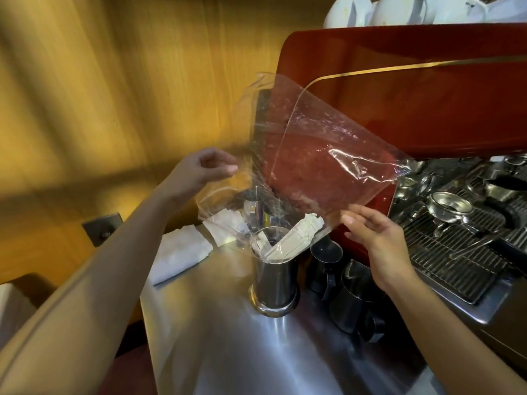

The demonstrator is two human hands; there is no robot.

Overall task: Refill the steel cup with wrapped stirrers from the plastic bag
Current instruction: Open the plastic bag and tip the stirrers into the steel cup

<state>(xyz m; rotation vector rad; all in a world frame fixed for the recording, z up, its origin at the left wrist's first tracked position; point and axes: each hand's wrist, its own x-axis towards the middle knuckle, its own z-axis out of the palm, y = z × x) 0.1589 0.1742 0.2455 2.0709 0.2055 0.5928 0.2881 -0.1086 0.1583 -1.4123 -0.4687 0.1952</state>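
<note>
The frame is blurring toward its left and upper edges, and both forearms are running off the bottom. The clear bag (308, 155) is hanging tilted in the centre of the frame, its mouth down over the cup (275, 276), which is standing on the steel counter (216, 337) in the lower middle. Through the film the red machine (413, 89) behind is showing, so the bag's edges are hard to trace. The left hand (199, 169), at left centre, is pinching the bag's left edge between its fingers (228, 168). The right hand (379, 240), at right centre, is touching the bag's lower corner with fingers loosely spread; whether it is gripping is unclear. White wrapped stirrers (296, 235) are slanting from the bag's mouth into the cup. Two dark pitchers (353, 295) are standing just right of the cup.
</note>
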